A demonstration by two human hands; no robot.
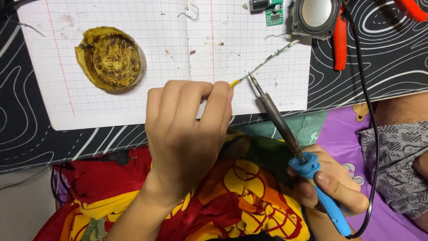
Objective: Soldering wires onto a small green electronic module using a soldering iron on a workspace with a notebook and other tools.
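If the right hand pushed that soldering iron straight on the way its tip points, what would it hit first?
The right hand aims the soldering iron up-left; its tip already seems to meet the thin wire near its yellow end, over the grid paper. Depth is uncertain.

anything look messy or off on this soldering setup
The open grid notebook serves as the work surface and is stained and dotted with small debris. The round tin on it is caked with yellow-brown residue. The soldering iron tip works directly over the paper.

Far left on a squared paper notebook (133,107): 1 round yellow-brown tin of caked rosin (110,58). Far right: 1 small round speaker (315,15), 1 green circuit board (274,15) just left of it, red-handled pliers (340,42) on a black mat with white wavy lines (383,58). Near: red and yellow patterned cloth (240,196), purple fabric (343,143) to its right.
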